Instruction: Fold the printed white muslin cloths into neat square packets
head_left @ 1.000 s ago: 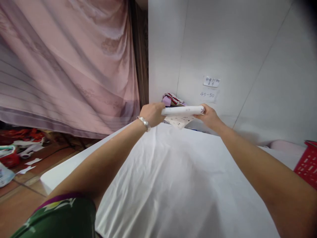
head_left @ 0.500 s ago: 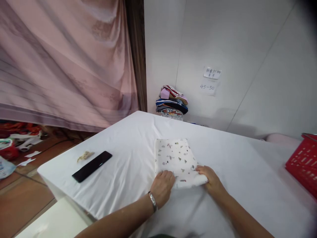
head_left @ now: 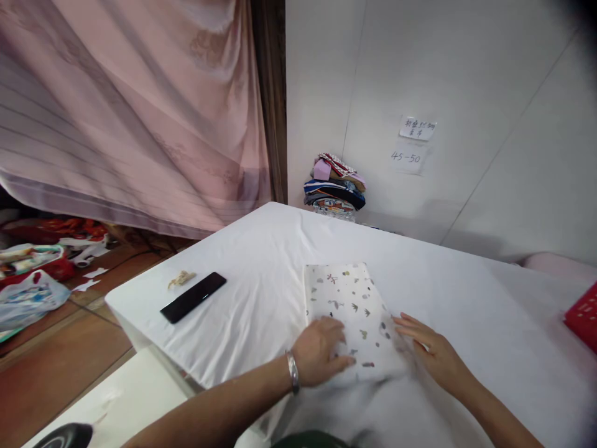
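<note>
Fingers point(head_left: 332, 325) spread, the nearer left hand point(head_left: 319, 353) lies on a flat white printed cloth point(head_left: 357, 305), its length running 11 to 5 o'clock across the white-draped surface point(head_left: 254, 274); the right hand point(head_left: 431, 353), fingers loosely extended, borders its 3 o'clock edge.

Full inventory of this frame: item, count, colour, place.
Patterned cloth: 1, white, printed motifs, on table
Table: 1, white-covered, centre
Phone-like slab: 1, black, table's left
Crumpled scrap: 1, beige, beside slab
Folded fabrics: one stack, multicoloured, by wall
Paper notes: 2, white, on wall
Wall: 1, pale grey, behind
Curtain: 1, pink, upper left
Basket: 1, red, right edge
Plastic bag: 1, whitish, far left
Floor clutter: uncountable, red and white, left
White surface: 1, lower left
Round-edged object: 1, dark, bottom left
Left hand: 1, on cloth
Bracelet: 1, silver, left wrist
Right hand: 1, at cloth's right edge
</note>
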A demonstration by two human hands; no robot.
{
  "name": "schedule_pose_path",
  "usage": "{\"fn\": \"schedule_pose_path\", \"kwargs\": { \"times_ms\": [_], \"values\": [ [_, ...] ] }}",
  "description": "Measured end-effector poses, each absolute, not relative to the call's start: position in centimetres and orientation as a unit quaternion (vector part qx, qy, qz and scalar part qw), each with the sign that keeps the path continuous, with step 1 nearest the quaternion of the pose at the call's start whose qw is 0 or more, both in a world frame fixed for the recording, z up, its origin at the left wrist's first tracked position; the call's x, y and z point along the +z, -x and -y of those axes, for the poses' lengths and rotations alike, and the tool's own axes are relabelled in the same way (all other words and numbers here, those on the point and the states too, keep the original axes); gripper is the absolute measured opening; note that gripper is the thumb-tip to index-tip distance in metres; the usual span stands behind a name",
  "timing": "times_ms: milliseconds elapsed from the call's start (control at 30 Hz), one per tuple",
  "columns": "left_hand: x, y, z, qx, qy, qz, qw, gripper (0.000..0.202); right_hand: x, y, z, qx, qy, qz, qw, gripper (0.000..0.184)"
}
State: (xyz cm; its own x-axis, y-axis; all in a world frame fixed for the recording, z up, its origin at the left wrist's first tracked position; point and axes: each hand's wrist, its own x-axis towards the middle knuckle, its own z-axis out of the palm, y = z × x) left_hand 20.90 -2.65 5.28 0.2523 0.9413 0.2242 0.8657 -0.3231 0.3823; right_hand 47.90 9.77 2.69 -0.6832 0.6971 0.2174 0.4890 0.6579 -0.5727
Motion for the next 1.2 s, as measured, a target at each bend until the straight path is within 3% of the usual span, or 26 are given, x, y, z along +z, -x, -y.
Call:
{"fn": "schedule_pose_path", "kwargs": {
  "times_ms": [100, 200, 300, 400, 533, 667, 1000, 1200],
  "values": [
    [6.0, -18.9, -1.3, 0.212, -0.763, -0.611, 0.016, 0.039, 5.1, -43.5, -8.1, 0.222, 0.309, 0.891, 0.249, 0.037],
    [5.3, -17.3, -5.7, 0.177, -0.732, -0.657, -0.030, 0.047, 4.6, -39.6, -6.8, 0.189, 0.281, 0.925, 0.170, 0.052],
    [3.6, -16.1, -8.8, 0.116, -0.678, -0.726, 0.014, 0.059, 2.2, -38.1, -6.4, 0.169, 0.296, 0.935, 0.101, 0.055],
    [2.1, -15.2, -9.9, 0.092, -0.656, -0.747, 0.056, 0.067, 0.7, -38.6, -6.5, 0.183, 0.301, 0.932, 0.087, 0.054],
    [2.3, -14.1, -10.5, 0.128, -0.660, -0.740, 0.034, 0.049, 1.7, -38.8, -9.3, 0.238, 0.315, 0.905, 0.157, 0.044],
    [3.5, -12.9, -12.0, 0.148, -0.648, -0.747, 0.013, 0.029, 3.3, -36.9, -15.9, 0.204, 0.382, 0.860, 0.269, 0.033],
    [2.7, -11.8, -13.4, 0.197, -0.671, -0.714, 0.010, 0.019, 3.2, -32.1, -24.9, 0.145, 0.362, 0.901, 0.189, 0.020],
    [2.8, -11.3, -13.9, 0.248, -0.663, -0.704, 0.048, 0.012, 2.6, -31.8, -25.5, 0.158, 0.389, 0.885, 0.202, 0.014]
  ]
}}
